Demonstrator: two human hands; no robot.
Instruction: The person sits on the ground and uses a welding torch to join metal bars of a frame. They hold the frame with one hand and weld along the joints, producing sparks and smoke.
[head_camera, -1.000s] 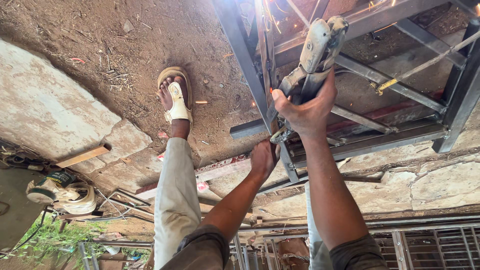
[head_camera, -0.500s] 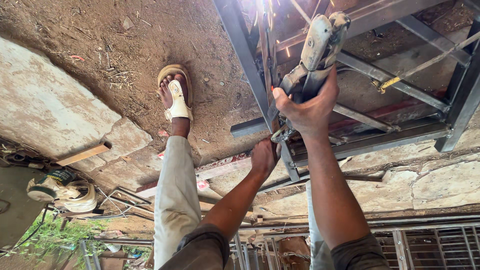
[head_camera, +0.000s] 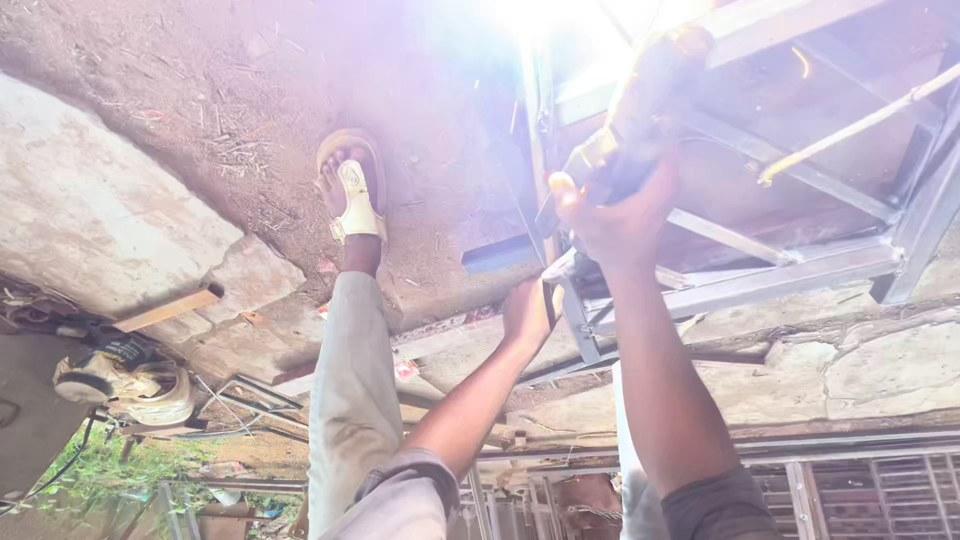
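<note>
**Steel frame, grinder on it, big white glare**

Steel frame (head_camera: 800, 270) of grey box-section bars, lying on dirt ground (head_camera: 200, 90) next to a cracked concrete slab (head_camera: 90, 220). Right hand (head_camera: 610, 205) closed tight round the body of a handheld power tool, prob an angle grinder (head_camera: 640, 110), nose pointed at an upright bar of the frame. Working end lost in a white-violet glare (head_camera: 560, 20), so can't tell the exact contact spot. Left hand (head_camera: 528, 312) lower down, fingers wrapped round a frame bar, bracing it. One foot in a tan sandal (head_camera: 352, 190) planted on the dirt just left of the frame.

Step in hand, imo: tool working on the bar right now, mid-pass, not setup. Next move prob needs a firm brace on the bar, a steady tool angle, and fingers and toes kept well away from the bright end.

Off to the left: another power tool w/ cable (head_camera: 120, 375) and a wooden strip (head_camera: 165, 310), both well apart from the hands.
</note>
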